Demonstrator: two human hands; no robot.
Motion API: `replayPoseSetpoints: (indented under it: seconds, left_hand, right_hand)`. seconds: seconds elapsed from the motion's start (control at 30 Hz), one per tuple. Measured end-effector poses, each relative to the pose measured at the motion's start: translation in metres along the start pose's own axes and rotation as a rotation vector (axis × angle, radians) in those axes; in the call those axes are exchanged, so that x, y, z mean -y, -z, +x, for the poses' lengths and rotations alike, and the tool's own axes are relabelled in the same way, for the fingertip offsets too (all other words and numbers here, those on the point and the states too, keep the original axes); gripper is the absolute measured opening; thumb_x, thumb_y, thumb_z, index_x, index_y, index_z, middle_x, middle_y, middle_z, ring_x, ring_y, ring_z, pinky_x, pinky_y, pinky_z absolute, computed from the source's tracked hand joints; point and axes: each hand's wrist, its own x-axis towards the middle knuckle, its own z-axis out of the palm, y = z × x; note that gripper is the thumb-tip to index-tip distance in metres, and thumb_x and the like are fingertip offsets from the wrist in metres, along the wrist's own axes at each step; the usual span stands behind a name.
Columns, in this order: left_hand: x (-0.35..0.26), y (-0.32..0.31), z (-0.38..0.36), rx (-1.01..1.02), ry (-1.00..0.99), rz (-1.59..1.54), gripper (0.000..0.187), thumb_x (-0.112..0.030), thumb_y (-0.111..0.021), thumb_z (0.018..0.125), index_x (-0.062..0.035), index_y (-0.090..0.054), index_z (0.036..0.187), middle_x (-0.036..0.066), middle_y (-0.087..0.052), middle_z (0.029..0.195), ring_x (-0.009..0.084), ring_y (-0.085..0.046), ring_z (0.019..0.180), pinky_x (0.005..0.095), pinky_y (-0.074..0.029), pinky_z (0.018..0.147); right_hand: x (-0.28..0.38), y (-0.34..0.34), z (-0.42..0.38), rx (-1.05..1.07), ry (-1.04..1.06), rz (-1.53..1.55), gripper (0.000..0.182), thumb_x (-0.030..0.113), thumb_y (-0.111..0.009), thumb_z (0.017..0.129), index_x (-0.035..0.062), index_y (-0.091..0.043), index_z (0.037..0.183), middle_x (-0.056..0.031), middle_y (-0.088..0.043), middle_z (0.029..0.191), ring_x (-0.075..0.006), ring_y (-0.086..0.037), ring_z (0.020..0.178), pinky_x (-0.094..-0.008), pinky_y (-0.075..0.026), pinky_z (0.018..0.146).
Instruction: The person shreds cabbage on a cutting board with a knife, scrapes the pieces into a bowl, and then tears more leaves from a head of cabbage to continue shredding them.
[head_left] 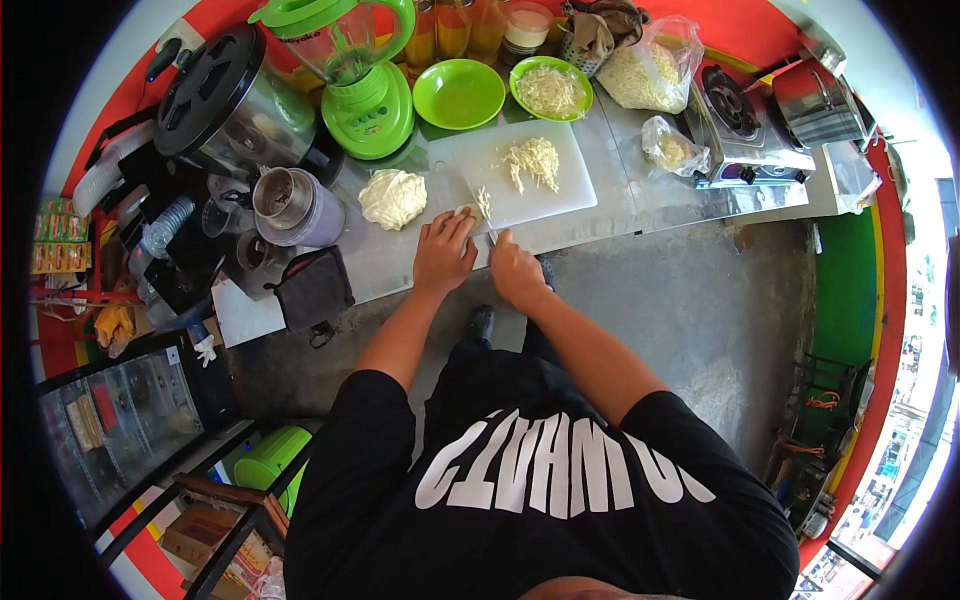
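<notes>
A white cutting board [570, 190] lies on the metal counter, with a pile of shredded pale cabbage [533, 164] on it. My right hand [517, 268] is wrapped round the handle of a knife [492, 234], whose blade points away from me at the board's front left edge. Just left of the blade, my left hand [446, 250] holds down a small pale piece [464, 210] with its fingertips. A few cut shreds [484, 203] lie beside the blade. The larger pale cabbage chunk [393, 199] sits on the counter left of the board.
Behind the board stand a green bowl [459, 94], a green plate of shreds [551, 89] and a green blender [367, 110]. Bagged shreds [650, 78] and a gas stove [745, 150] are at the right. A metal cup [284, 199] and black pouch [314, 288] sit left.
</notes>
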Motion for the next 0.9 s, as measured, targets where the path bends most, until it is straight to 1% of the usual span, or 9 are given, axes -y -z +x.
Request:
replayPoseSetpoints:
  seconds: [0.1, 0.33, 0.4, 0.53, 0.63, 0.7, 0.8, 0.83, 0.9]
  left_hand:
    - [0.0, -0.002, 0.0, -0.005, 0.005, 0.034, 0.04, -0.015, -0.065, 0.085, -0.0089, -0.062, 0.124, 0.005, -0.062, 0.136, 0.0276, -0.056, 0.124, 0.0431, -0.044, 0.1]
    - [0.0, 0.001, 0.003, 0.005, -0.006, 0.026, 0.04, -0.015, -0.066, 0.085, -0.0097, -0.063, 0.124, 0.005, -0.062, 0.135, 0.0275, -0.056, 0.123, 0.0434, -0.045, 0.098]
    - [0.0, 0.002, 0.002, 0.008, -0.004, 0.014, 0.04, -0.015, -0.066, 0.085, -0.0099, -0.063, 0.124, 0.005, -0.062, 0.135, 0.0275, -0.056, 0.123, 0.0437, -0.045, 0.098]
    - [0.0, -0.002, 0.002, 0.012, -0.001, 0.013, 0.041, -0.014, -0.067, 0.083, -0.0093, -0.063, 0.124, 0.006, -0.062, 0.136, 0.029, -0.055, 0.124, 0.0444, -0.044, 0.099]
    - [0.003, -0.003, -0.001, 0.021, -0.004, -0.007, 0.045, -0.013, -0.068, 0.081, -0.009, -0.063, 0.126, 0.008, -0.06, 0.138, 0.0299, -0.054, 0.126, 0.0444, -0.044, 0.101]
    - [0.001, 0.0, 0.004, 0.022, 0.012, -0.032, 0.047, -0.013, -0.068, 0.081, -0.009, -0.062, 0.128, 0.009, -0.059, 0.14, 0.03, -0.053, 0.127, 0.0442, -0.044, 0.102]
    - [0.006, 0.035, 0.023, 0.449, -0.059, -0.007, 0.062, -0.008, -0.065, 0.078, -0.01, -0.055, 0.139, 0.011, -0.05, 0.151, 0.0326, -0.048, 0.135, 0.0459, -0.039, 0.109]
    - [0.009, 0.043, 0.033, 0.445, -0.053, 0.01, 0.062, -0.008, -0.065, 0.078, -0.01, -0.055, 0.139, 0.011, -0.05, 0.151, 0.0326, -0.048, 0.135, 0.0459, -0.039, 0.109]
    - [0.011, 0.053, 0.047, 0.737, -0.058, 0.082, 0.07, -0.006, -0.062, 0.078, -0.0131, -0.05, 0.147, 0.01, -0.044, 0.157, 0.0309, -0.044, 0.14, 0.0465, -0.035, 0.113]
  right_hand:
    - [0.005, 0.016, 0.016, -0.011, 0.083, -0.122, 0.03, 0.017, -0.055, 0.098, -0.0056, -0.045, 0.116, -0.0294, -0.07, 0.105, -0.0441, -0.07, 0.102, -0.0486, -0.058, 0.087]
    - [-0.004, 0.01, -0.006, 0.043, 0.021, -0.07, 0.031, 0.022, -0.054, 0.101, -0.0032, -0.045, 0.115, -0.0293, -0.07, 0.104, -0.0431, -0.07, 0.102, -0.0483, -0.058, 0.087]
    - [-0.006, 0.004, -0.005, 0.044, -0.012, -0.003, 0.033, 0.029, -0.05, 0.103, -0.0018, -0.045, 0.115, -0.0325, -0.068, 0.106, -0.0485, -0.067, 0.102, -0.0538, -0.054, 0.09]
    - [0.002, 0.019, 0.017, -0.014, 0.067, -0.053, 0.032, 0.027, -0.053, 0.102, -0.002, -0.046, 0.114, -0.0297, -0.07, 0.106, -0.0443, -0.069, 0.102, -0.0508, -0.056, 0.088]
    - [0.0, 0.026, 0.016, -0.003, 0.126, -0.061, 0.032, 0.028, -0.052, 0.103, -0.001, -0.047, 0.114, -0.0304, -0.07, 0.106, -0.0452, -0.069, 0.103, -0.0522, -0.055, 0.089]
    - [-0.017, 0.018, 0.006, 0.037, 0.089, -0.003, 0.036, 0.034, -0.05, 0.104, 0.0001, -0.045, 0.115, -0.0318, -0.069, 0.105, -0.0499, -0.066, 0.103, -0.0574, -0.051, 0.091]
    - [-0.04, 0.021, -0.004, 0.042, 0.107, -0.009, 0.037, 0.036, -0.048, 0.104, 0.0009, -0.046, 0.116, -0.0324, -0.068, 0.105, -0.0511, -0.066, 0.103, -0.0589, -0.05, 0.091]
    - [-0.043, 0.026, -0.007, 0.066, 0.097, 0.01, 0.037, 0.036, -0.047, 0.104, 0.0007, -0.046, 0.115, -0.033, -0.068, 0.104, -0.0514, -0.065, 0.102, -0.0591, -0.05, 0.091]
    - [-0.052, 0.035, -0.004, 0.067, 0.134, 0.004, 0.037, 0.034, -0.048, 0.104, -0.0005, -0.045, 0.116, -0.0337, -0.068, 0.104, -0.0515, -0.065, 0.101, -0.059, -0.05, 0.09]
